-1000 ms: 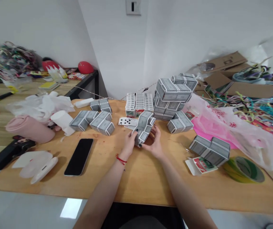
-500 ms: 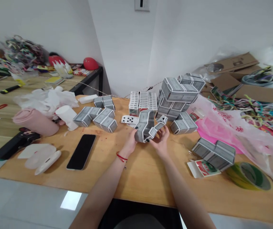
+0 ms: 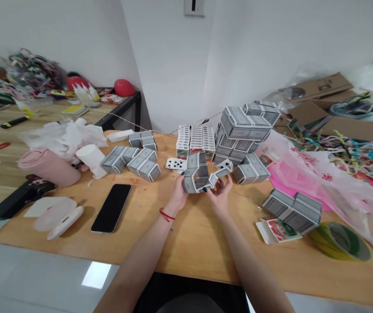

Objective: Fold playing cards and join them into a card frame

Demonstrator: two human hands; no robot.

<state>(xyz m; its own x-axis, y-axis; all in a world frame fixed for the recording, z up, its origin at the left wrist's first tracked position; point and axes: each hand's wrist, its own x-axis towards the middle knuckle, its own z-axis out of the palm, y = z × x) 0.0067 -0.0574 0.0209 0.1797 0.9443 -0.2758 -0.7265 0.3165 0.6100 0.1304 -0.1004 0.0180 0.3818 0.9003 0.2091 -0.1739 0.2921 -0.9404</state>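
Between my hands, a little above the table, is a hollow shape of folded playing cards [image 3: 191, 176] with grey patterned backs. My left hand [image 3: 178, 195] grips its left wall, thumb at the near side. My right hand [image 3: 219, 193] pinches the lower right part, where a bent strip of folded cards [image 3: 221, 171] sticks out to the right. Some of the fingers are hidden behind the cards. Just behind lies a loose spade card [image 3: 176, 164], face up. Rows of stacked card boxes [image 3: 195, 138] stand farther back.
Grey card-built blocks sit at left [image 3: 144, 164] and in a tall stack [image 3: 241, 126] at right. A phone [image 3: 111, 208], pink tumbler [image 3: 49, 167] and white case [image 3: 65, 221] lie left. An opened card box [image 3: 281, 230] and yellow-green tape roll [image 3: 339, 241] lie right.
The folded-card shape has turned slightly and its right strip has swung outward, widening the gap between it and the left wall. My right hand has shifted slightly to the right.
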